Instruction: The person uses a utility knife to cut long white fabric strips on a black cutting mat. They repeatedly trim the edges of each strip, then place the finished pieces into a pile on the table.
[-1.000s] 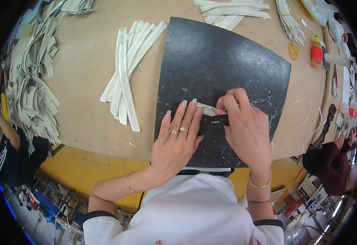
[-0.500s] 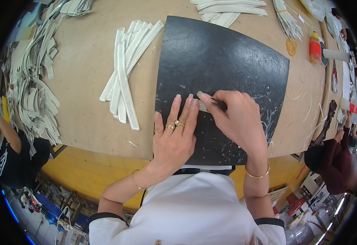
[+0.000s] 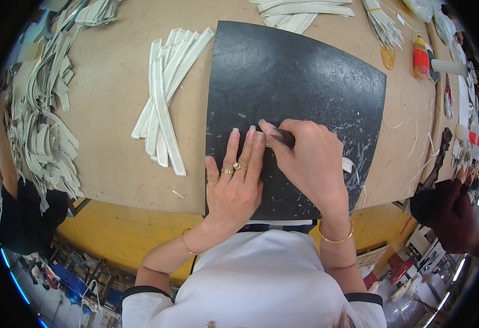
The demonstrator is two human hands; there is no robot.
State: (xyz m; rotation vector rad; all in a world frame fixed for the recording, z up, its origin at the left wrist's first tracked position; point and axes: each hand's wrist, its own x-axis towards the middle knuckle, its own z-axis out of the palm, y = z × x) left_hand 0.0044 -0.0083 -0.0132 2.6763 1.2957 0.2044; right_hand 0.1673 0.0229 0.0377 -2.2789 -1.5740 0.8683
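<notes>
A black mat (image 3: 297, 71) lies on the table in front of me. My left hand (image 3: 234, 180) rests flat on it, fingers stretched out, the fingertips beside my right thumb. My right hand (image 3: 310, 156) is closed round a dark, pointed tool (image 3: 285, 138); its exact kind is hard to make out. Under the tool and my fingers runs a narrow white strip, mostly hidden. A white strip end (image 3: 347, 164) shows to the right of my right wrist, with a thin white thread by it.
Left of the mat lies a crossed pile of white stitched strips (image 3: 163, 104). More strips (image 3: 305, 8) lie beyond it. A heap of pale strips (image 3: 45, 120) covers the table's left side. A red-labelled bottle (image 3: 421, 57) stands far right. Other people are at both sides.
My right hand has moved slightly left and turned, bringing the tool closer to my left fingertips. The white strip end now shows beside my right wrist. My left hand stays flat.
</notes>
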